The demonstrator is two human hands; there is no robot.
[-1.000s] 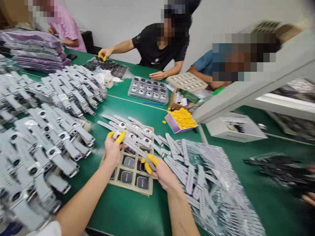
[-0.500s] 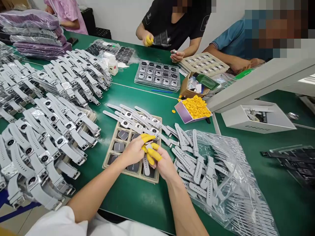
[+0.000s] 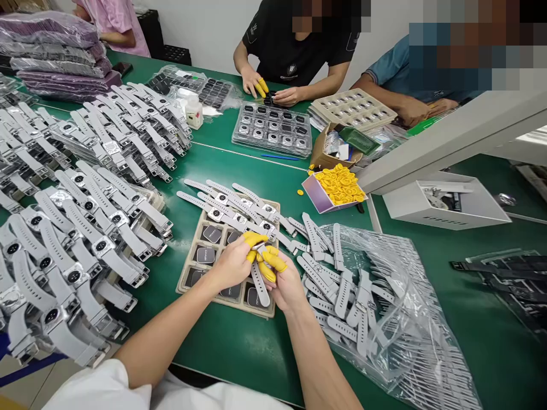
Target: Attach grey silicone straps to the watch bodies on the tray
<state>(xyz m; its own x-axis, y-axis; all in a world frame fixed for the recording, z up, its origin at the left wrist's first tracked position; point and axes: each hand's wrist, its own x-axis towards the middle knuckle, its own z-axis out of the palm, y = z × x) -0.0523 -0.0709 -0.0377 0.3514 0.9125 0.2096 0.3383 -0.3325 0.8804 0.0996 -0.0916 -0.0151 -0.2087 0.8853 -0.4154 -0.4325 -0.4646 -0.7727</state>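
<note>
Over a beige tray (image 3: 183,280) of dark square watch faces, both my hands meet, with yellow finger covers on the fingertips. My left hand (image 3: 237,256) pinches a watch case at its edge. My right hand (image 3: 280,270) closes on the same piece from the other side. A grey strap (image 3: 260,285) hangs down between the hands; its upper end is hidden by the fingers. Watches with grey straps (image 3: 239,219) lie across the back of the tray. Loose grey straps (image 3: 337,296) are heaped on clear plastic to the right of my right hand.
Rows of strapped watches (image 3: 100,245) fill the left side. Yellow finger covers fill a small box (image 3: 318,196); a white bin (image 3: 444,213) stands further right, beneath a slanted grey beam (image 3: 448,136). Across the table, a person in black works at a clear tray (image 3: 273,149). Black straps (image 3: 499,279) lie far right.
My right-hand fingers have shifted around the held piece, and the hanging strap has swung slightly right. Across the table, the person in black has lowered a yellow-tipped hand to the clear tray.
</note>
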